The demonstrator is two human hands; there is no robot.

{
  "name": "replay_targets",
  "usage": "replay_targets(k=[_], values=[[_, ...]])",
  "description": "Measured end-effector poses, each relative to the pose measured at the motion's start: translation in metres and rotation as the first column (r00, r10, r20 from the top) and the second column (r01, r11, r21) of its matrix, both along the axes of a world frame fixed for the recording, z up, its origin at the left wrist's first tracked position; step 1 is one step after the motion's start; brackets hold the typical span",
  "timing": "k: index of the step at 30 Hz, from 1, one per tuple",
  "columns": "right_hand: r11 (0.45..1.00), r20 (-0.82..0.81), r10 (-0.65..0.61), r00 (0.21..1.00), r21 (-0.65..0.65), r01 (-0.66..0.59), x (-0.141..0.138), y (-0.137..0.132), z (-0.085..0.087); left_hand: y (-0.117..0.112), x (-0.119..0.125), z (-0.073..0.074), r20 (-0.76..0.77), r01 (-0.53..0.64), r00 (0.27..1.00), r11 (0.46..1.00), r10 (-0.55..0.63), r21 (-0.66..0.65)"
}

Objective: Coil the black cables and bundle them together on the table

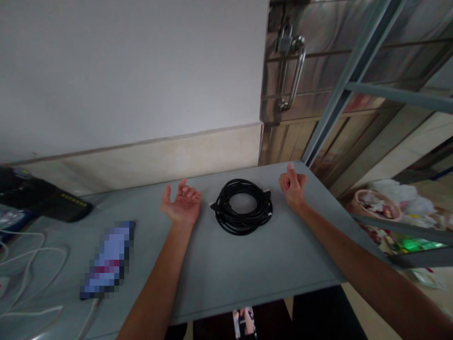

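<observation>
A coiled black cable (228, 215) lies on the grey table between my hands, with its connector ends showing at both sides of the coil. To its left, my left hand (183, 204) rests palm up, fingers apart and loosely curled, holding nothing. On the coil's right side my right hand (293, 185) is closed in a fist with the thumb raised, and nothing shows in it. Neither hand touches the cable.
A blurred-out phone (111, 257) with a white cord lies on the grey table (226, 271) at left. Beyond it are white cables (31, 255) and a dark object with yellow lettering (63, 203). A metal frame post (329, 113) and a waste basket (377, 205) stand at right.
</observation>
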State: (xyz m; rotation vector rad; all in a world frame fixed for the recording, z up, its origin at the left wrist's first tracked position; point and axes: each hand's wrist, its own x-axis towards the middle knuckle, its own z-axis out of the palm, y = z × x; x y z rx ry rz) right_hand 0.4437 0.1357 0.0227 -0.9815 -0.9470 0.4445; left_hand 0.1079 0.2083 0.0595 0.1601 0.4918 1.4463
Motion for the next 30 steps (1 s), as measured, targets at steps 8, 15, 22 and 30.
replay_targets(k=[8, 15, 22, 30], values=[[1.0, 0.095, -0.015, 0.995, -0.011, 0.016, 0.001, 0.001, -0.005, 0.002, -0.002, -0.005, -0.017, 0.027, 0.999, 1.0, -0.027, 0.016], [0.997, 0.382, 0.052, 0.923, 0.031, -0.069, 0.0, -0.018, 0.016, 0.002, 0.0, -0.003, -0.022, 0.018, 1.0, 1.0, -0.018, 0.014], [0.941, 0.916, 0.257, 0.309, -0.164, -0.297, -0.052, -0.048, 0.038, 0.004, -0.003, -0.005, -0.046, 0.022, 0.999, 1.0, -0.022, 0.018], [0.832, 0.836, 0.548, -0.023, -0.547, -0.091, -0.066, -0.049, 0.025, 0.005, -0.001, -0.007, -0.088, 0.045, 0.995, 0.998, -0.04, 0.053]])
